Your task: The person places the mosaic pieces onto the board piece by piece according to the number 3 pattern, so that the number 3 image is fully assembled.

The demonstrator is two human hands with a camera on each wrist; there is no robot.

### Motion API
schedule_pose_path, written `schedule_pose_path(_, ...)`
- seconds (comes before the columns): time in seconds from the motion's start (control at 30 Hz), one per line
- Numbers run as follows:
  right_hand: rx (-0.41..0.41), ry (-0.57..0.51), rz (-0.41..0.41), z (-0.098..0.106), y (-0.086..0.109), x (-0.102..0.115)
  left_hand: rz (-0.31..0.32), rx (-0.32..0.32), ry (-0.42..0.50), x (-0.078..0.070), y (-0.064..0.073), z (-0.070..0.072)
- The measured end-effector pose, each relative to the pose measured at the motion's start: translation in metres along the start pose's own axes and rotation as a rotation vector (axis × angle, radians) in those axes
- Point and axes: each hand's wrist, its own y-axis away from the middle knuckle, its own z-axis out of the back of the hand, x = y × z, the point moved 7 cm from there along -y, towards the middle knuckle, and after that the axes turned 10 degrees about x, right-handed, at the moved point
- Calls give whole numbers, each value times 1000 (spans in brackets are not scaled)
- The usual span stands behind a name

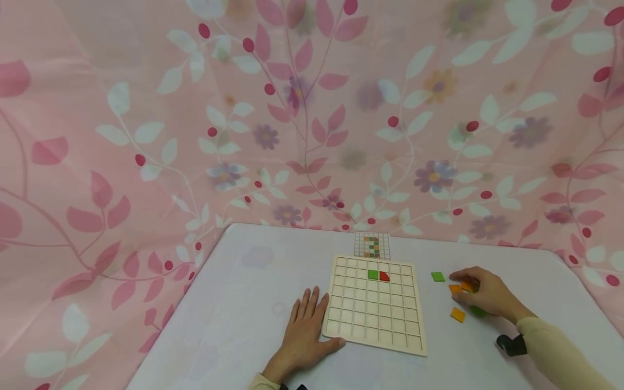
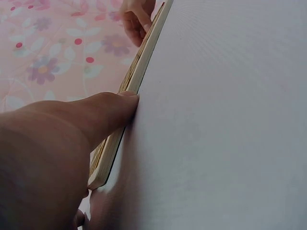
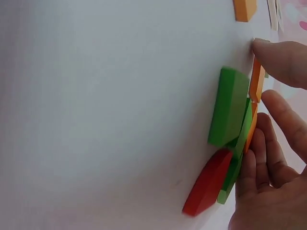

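A pale wooden grid board (image 1: 370, 311) lies on the table, holding a green square tile (image 1: 372, 274) beside a red quarter-round tile (image 1: 384, 277). My left hand (image 1: 306, 330) rests flat at the board's left side; its thumb touches the near edge, as the left wrist view confirms. Over the loose tiles at right is my right hand (image 1: 487, 292). Its thumb touches an orange tile (image 3: 257, 79), with the index fingertip close to the tile's other end. Beside them lie a green tile (image 3: 229, 108) and a red tile (image 3: 208, 184); the hand partly hides this cluster in the head view.
Behind the board lies a small pattern card (image 1: 359, 251) printed with a coloured figure on a grid. A separate green tile (image 1: 437, 277) and an orange tile (image 1: 457, 314) lie between board and right hand. A pink floral cloth (image 1: 312, 135) hangs behind the white table (image 1: 234, 292).
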Motion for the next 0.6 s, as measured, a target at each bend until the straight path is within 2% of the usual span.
schedule_pose_path(0.23, -2, 55, 6, 7, 7, -4, -13, -15, 12, 0, 1, 0)
schedule_pose_path(0.43, 0, 36, -16, 8, 11, -9, -13, -17, 35, 1, 1, 0)
schedule_pose_path(0.6, -25, 37, 1, 7, 14, -11, 15, 16, 11, 2, -1, 0)
